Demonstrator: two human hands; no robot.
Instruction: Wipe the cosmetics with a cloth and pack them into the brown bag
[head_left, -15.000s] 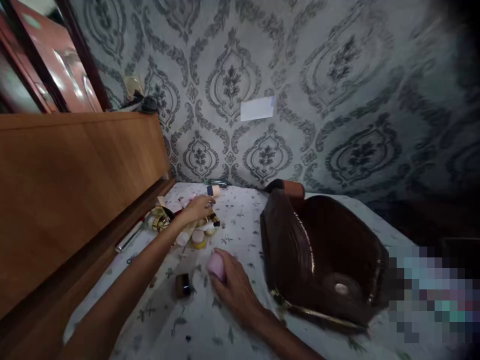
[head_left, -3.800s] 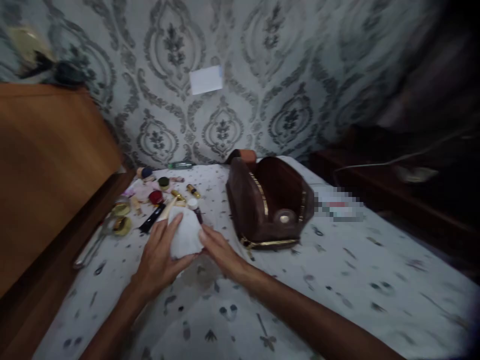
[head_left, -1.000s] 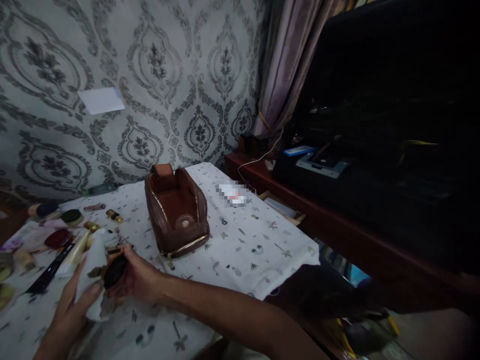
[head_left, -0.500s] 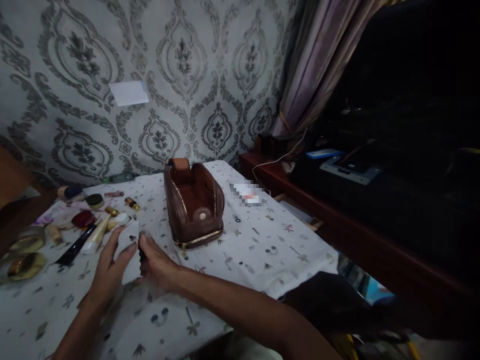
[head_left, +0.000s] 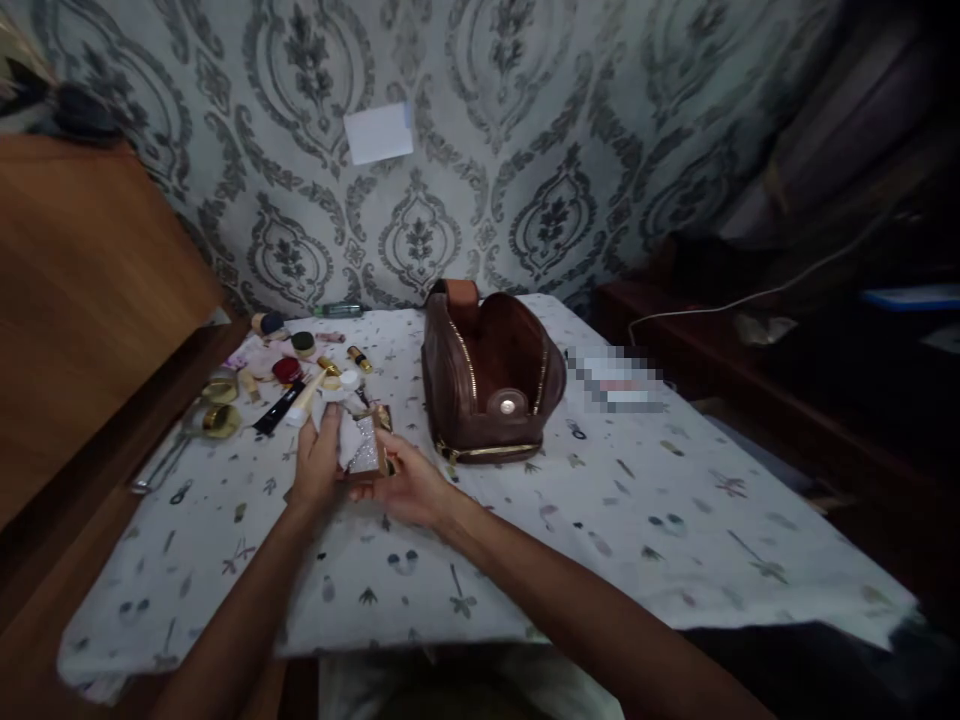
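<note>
Here's the small glittery box (head_left: 367, 448), held over the table's (head_left: 600, 540) left half. The right hand (head_left: 409, 485) grips it; right beside, the left hand (head_left: 317, 460) has fingers closed on a white cloth (head_left: 348, 440) against it. Beyond, a red jar (head_left: 286, 371) and black tube (head_left: 279, 408) lie towards the back left corner, while the brown bag (head_left: 491, 432) gapes near the back edge.
</note>
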